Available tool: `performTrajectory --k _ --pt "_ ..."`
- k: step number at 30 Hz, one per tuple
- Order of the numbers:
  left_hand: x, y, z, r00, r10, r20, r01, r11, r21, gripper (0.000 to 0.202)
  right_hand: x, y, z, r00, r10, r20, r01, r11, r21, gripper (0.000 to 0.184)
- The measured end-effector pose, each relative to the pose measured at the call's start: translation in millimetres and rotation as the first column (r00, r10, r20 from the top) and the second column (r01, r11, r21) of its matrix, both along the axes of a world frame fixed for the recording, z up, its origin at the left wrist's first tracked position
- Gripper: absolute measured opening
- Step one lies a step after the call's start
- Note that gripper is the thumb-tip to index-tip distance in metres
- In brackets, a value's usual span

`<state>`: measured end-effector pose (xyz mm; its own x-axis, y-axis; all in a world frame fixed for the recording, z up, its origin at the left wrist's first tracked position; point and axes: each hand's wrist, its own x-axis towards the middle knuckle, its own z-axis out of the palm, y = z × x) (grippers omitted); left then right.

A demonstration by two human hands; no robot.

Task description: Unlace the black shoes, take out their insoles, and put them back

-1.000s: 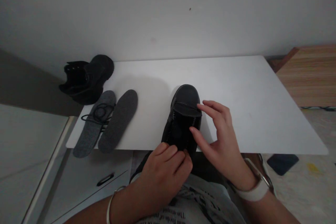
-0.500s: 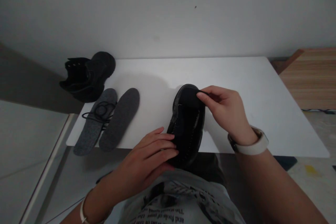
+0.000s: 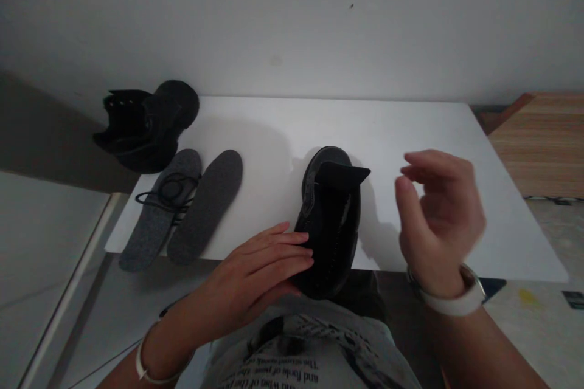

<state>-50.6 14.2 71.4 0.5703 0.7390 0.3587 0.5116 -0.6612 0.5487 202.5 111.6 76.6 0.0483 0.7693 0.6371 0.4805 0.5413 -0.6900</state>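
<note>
A black boot without its lace stands at the table's front edge, toe pointing away from me and its opening facing up. Over its left rim lie the fingers of my left hand, with the thumb hidden, holding it steady. The boot's tongue sticks up and leans to the right at the front of the opening. To the right of the boot, raised and slightly blurred, my right hand is open and holds nothing, thumb and fingers apart.
At the table's left are two grey felt insoles, with a coiled black shoelace on the left one. A second black boot stands behind them, against the wall. The white table has its front edge just before me.
My right hand has let go of the boot's tongue and moved right and slightly toward me. The tongue now stands up at a slant. My left hand keeps its place on the boot.
</note>
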Motion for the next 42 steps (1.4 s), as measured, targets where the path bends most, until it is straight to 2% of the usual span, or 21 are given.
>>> performTrajectory --k 1,2,3,4,6,7,10,13,23,31,34,36,38,42 --pt "-1 1 0.4 1.000 -0.006 0.001 0.006 1.000 0.001 0.029 4 -12 4.9 0.999 0.025 0.036 -0.027 0.997 0.077 0.023" --pt "-2 2 0.7 1.000 -0.012 0.005 0.012 1.000 0.004 0.028 7 -23 8.7 0.982 0.128 0.141 -0.143 0.985 0.099 0.026" --pt "-2 3 0.8 1.000 -0.016 0.011 0.016 1.000 0.011 0.027 10 -33 11.1 0.925 0.287 0.248 -0.307 0.950 0.047 0.028" --pt "-2 3 0.8 1.000 -0.017 0.020 0.016 1.000 0.019 0.027 11 -41 11.9 0.839 0.431 0.332 -0.455 0.890 -0.005 0.027" --pt "-2 4 0.1 0.999 -0.018 0.036 0.017 0.999 0.031 0.026 12 -53 9.4 0.682 0.591 0.430 -0.605 0.787 -0.121 0.027" --pt "-2 4 -0.7 0.999 -0.017 0.042 0.016 0.999 0.031 0.026 11 -57 6.6 0.642 0.626 0.442 -0.632 0.759 -0.158 0.029" --pt "-1 2 -4.1 0.998 -0.003 0.068 0.001 0.999 0.038 0.025 8 -61 -3.3 0.651 0.648 0.395 -0.627 0.753 -0.202 0.020" --pt "1 -1 -6.2 0.995 0.038 0.091 -0.045 0.996 0.080 0.019 7 -64 -10.0 0.700 0.626 0.344 -0.613 0.774 -0.160 0.012" --pt "21 -16 -8.0 0.957 0.254 0.137 -0.281 0.930 0.236 0.017 -6 -75 -12.0 0.806 0.499 0.320 -0.510 0.858 -0.054 0.024" --pt "30 -18 -17.4 0.928 0.306 0.211 -0.356 0.896 0.268 0.019 -5 -77 -18.1 0.811 0.447 0.376 -0.496 0.867 0.040 0.023" --pt "35 -17 -20.3 0.906 0.346 0.244 -0.404 0.879 0.251 0.017 -2 -73 -19.4 0.822 0.419 0.386 -0.481 0.873 0.079 0.020" --pt "36 -15 -21.1 0.887 0.368 0.278 -0.431 0.877 0.214 0.017 -1 -68 -18.4 0.829 0.427 0.361 -0.476 0.878 0.055 0.018" --pt "36 -11 -21.2 0.887 0.346 0.306 -0.405 0.901 0.156 0.016 -1 -63 -16.3 0.823 0.477 0.310 -0.499 0.866 -0.008 0.019" --pt "29 -8 -20.0 0.919 0.237 0.316 -0.278 0.956 0.090 0.010 -1 -58 -13.6 0.796 0.570 0.204 -0.562 0.821 -0.102 0.023"
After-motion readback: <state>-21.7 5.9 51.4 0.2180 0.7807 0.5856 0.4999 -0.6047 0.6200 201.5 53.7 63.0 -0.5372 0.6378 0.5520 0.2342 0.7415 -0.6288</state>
